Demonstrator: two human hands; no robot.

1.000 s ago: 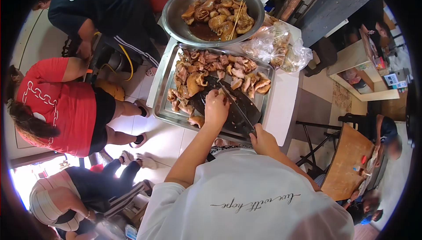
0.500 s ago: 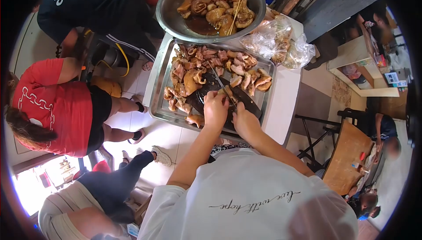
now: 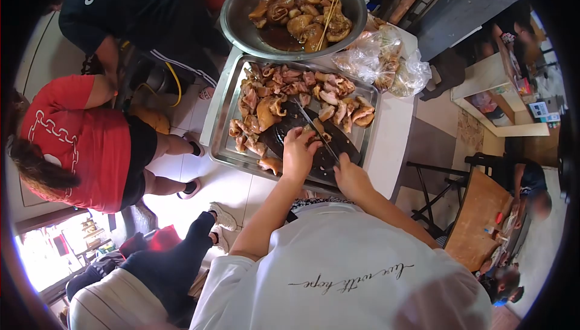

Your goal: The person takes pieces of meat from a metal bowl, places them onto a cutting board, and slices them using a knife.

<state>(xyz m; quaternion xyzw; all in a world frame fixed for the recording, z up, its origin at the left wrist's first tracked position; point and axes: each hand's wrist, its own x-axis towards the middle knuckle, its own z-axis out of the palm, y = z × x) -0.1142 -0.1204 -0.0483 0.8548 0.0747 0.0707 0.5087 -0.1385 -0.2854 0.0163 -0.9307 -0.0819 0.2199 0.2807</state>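
Note:
On a dark cutting board [image 3: 281,136] inside a metal tray [image 3: 221,142], my left hand [image 3: 299,153] presses its bent fingers on a small piece of meat [image 3: 318,127]. My right hand [image 3: 352,177] is closed round the handle of a knife [image 3: 315,129], whose blade points up and left across the board beside the left fingertips. Cut meat pieces [image 3: 290,80] lie along the tray's far side and left side. Beyond the tray a steel basin [image 3: 232,25] holds larger brown pieces in sauce, with thin sticks [image 3: 329,19] on them.
Plastic bags of food [image 3: 386,64] lie right of the basin on the white table [image 3: 393,136]. A person in a red shirt [image 3: 72,142], one in black [image 3: 130,9] and one in a striped top [image 3: 115,300] are at the left. A wooden table [image 3: 480,221] stands right.
My right hand has moved slightly right and down with the knife, after moving up and left earlier. The person in the striped top has shifted at the lower left.

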